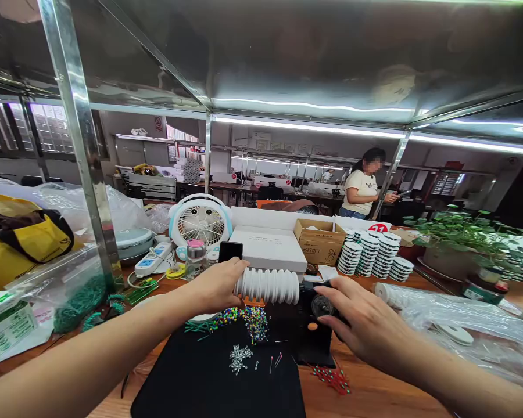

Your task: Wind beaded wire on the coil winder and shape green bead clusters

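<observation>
A white ribbed row of spools [268, 285] sits sideways on a black winding machine [316, 342]. My left hand [226, 283] is closed around its left end, fingers on top and thumb below. At the machine's right side, my right hand [359, 307] curves around a dark round wheel [322, 305], fingertips at its upper edge and thumb at its lower edge. Below on a black mat [218, 377] lie small metal swivels [240, 358], many colourful beads [256, 322] and a few pink-headed pins [278, 360]. Red strands with green bits [332, 378] lie beside the machine's base.
Behind stand a white fan [200, 223], a jar with a pink lid [196, 258], a white box [265, 244], a cardboard box [319, 241] and stacked spools [377, 255]. A metal post [81, 139] rises at left. A potted plant [453, 244] stands right; another person [361, 188] stands beyond.
</observation>
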`<state>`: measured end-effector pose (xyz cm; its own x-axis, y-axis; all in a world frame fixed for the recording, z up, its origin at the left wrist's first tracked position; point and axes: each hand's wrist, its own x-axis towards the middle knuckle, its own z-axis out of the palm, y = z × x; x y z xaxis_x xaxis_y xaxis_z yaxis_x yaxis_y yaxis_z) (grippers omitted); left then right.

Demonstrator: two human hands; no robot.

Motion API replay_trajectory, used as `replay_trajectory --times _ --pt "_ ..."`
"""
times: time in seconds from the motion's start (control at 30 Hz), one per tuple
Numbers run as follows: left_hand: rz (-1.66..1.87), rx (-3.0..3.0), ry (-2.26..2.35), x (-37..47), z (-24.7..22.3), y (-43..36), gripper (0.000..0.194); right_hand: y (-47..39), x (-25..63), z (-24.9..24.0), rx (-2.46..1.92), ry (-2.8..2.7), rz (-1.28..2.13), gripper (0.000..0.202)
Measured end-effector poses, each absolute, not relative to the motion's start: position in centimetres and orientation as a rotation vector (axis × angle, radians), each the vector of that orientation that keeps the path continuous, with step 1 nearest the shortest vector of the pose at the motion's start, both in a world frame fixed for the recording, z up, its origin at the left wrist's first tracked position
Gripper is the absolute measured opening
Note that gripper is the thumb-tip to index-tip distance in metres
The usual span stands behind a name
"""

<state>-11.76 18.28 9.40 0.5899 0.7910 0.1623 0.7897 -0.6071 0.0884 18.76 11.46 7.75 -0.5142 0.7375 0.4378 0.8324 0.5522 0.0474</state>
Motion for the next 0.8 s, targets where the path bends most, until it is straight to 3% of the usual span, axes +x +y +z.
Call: replay_trajectory --times 0.2,0.43,0.8 --pt "0.236 2.66 1.301 -11.4 10.6 19.4 0.047 14.4 8.5 9.8 -1.114 -2.528 -0.479 0.059" --pt "0.284 2.67 1.289 -11.6 10.1 19.6 0.034 18.3 3.8 8.4 -1.339 -2.626 -0.368 0.042" --pt "0.529 2.814 1.312 -12.1 7.6 19.3 0.038 19.0 3.7 8.5 -1.35 -2.665 -0.369 0.039"
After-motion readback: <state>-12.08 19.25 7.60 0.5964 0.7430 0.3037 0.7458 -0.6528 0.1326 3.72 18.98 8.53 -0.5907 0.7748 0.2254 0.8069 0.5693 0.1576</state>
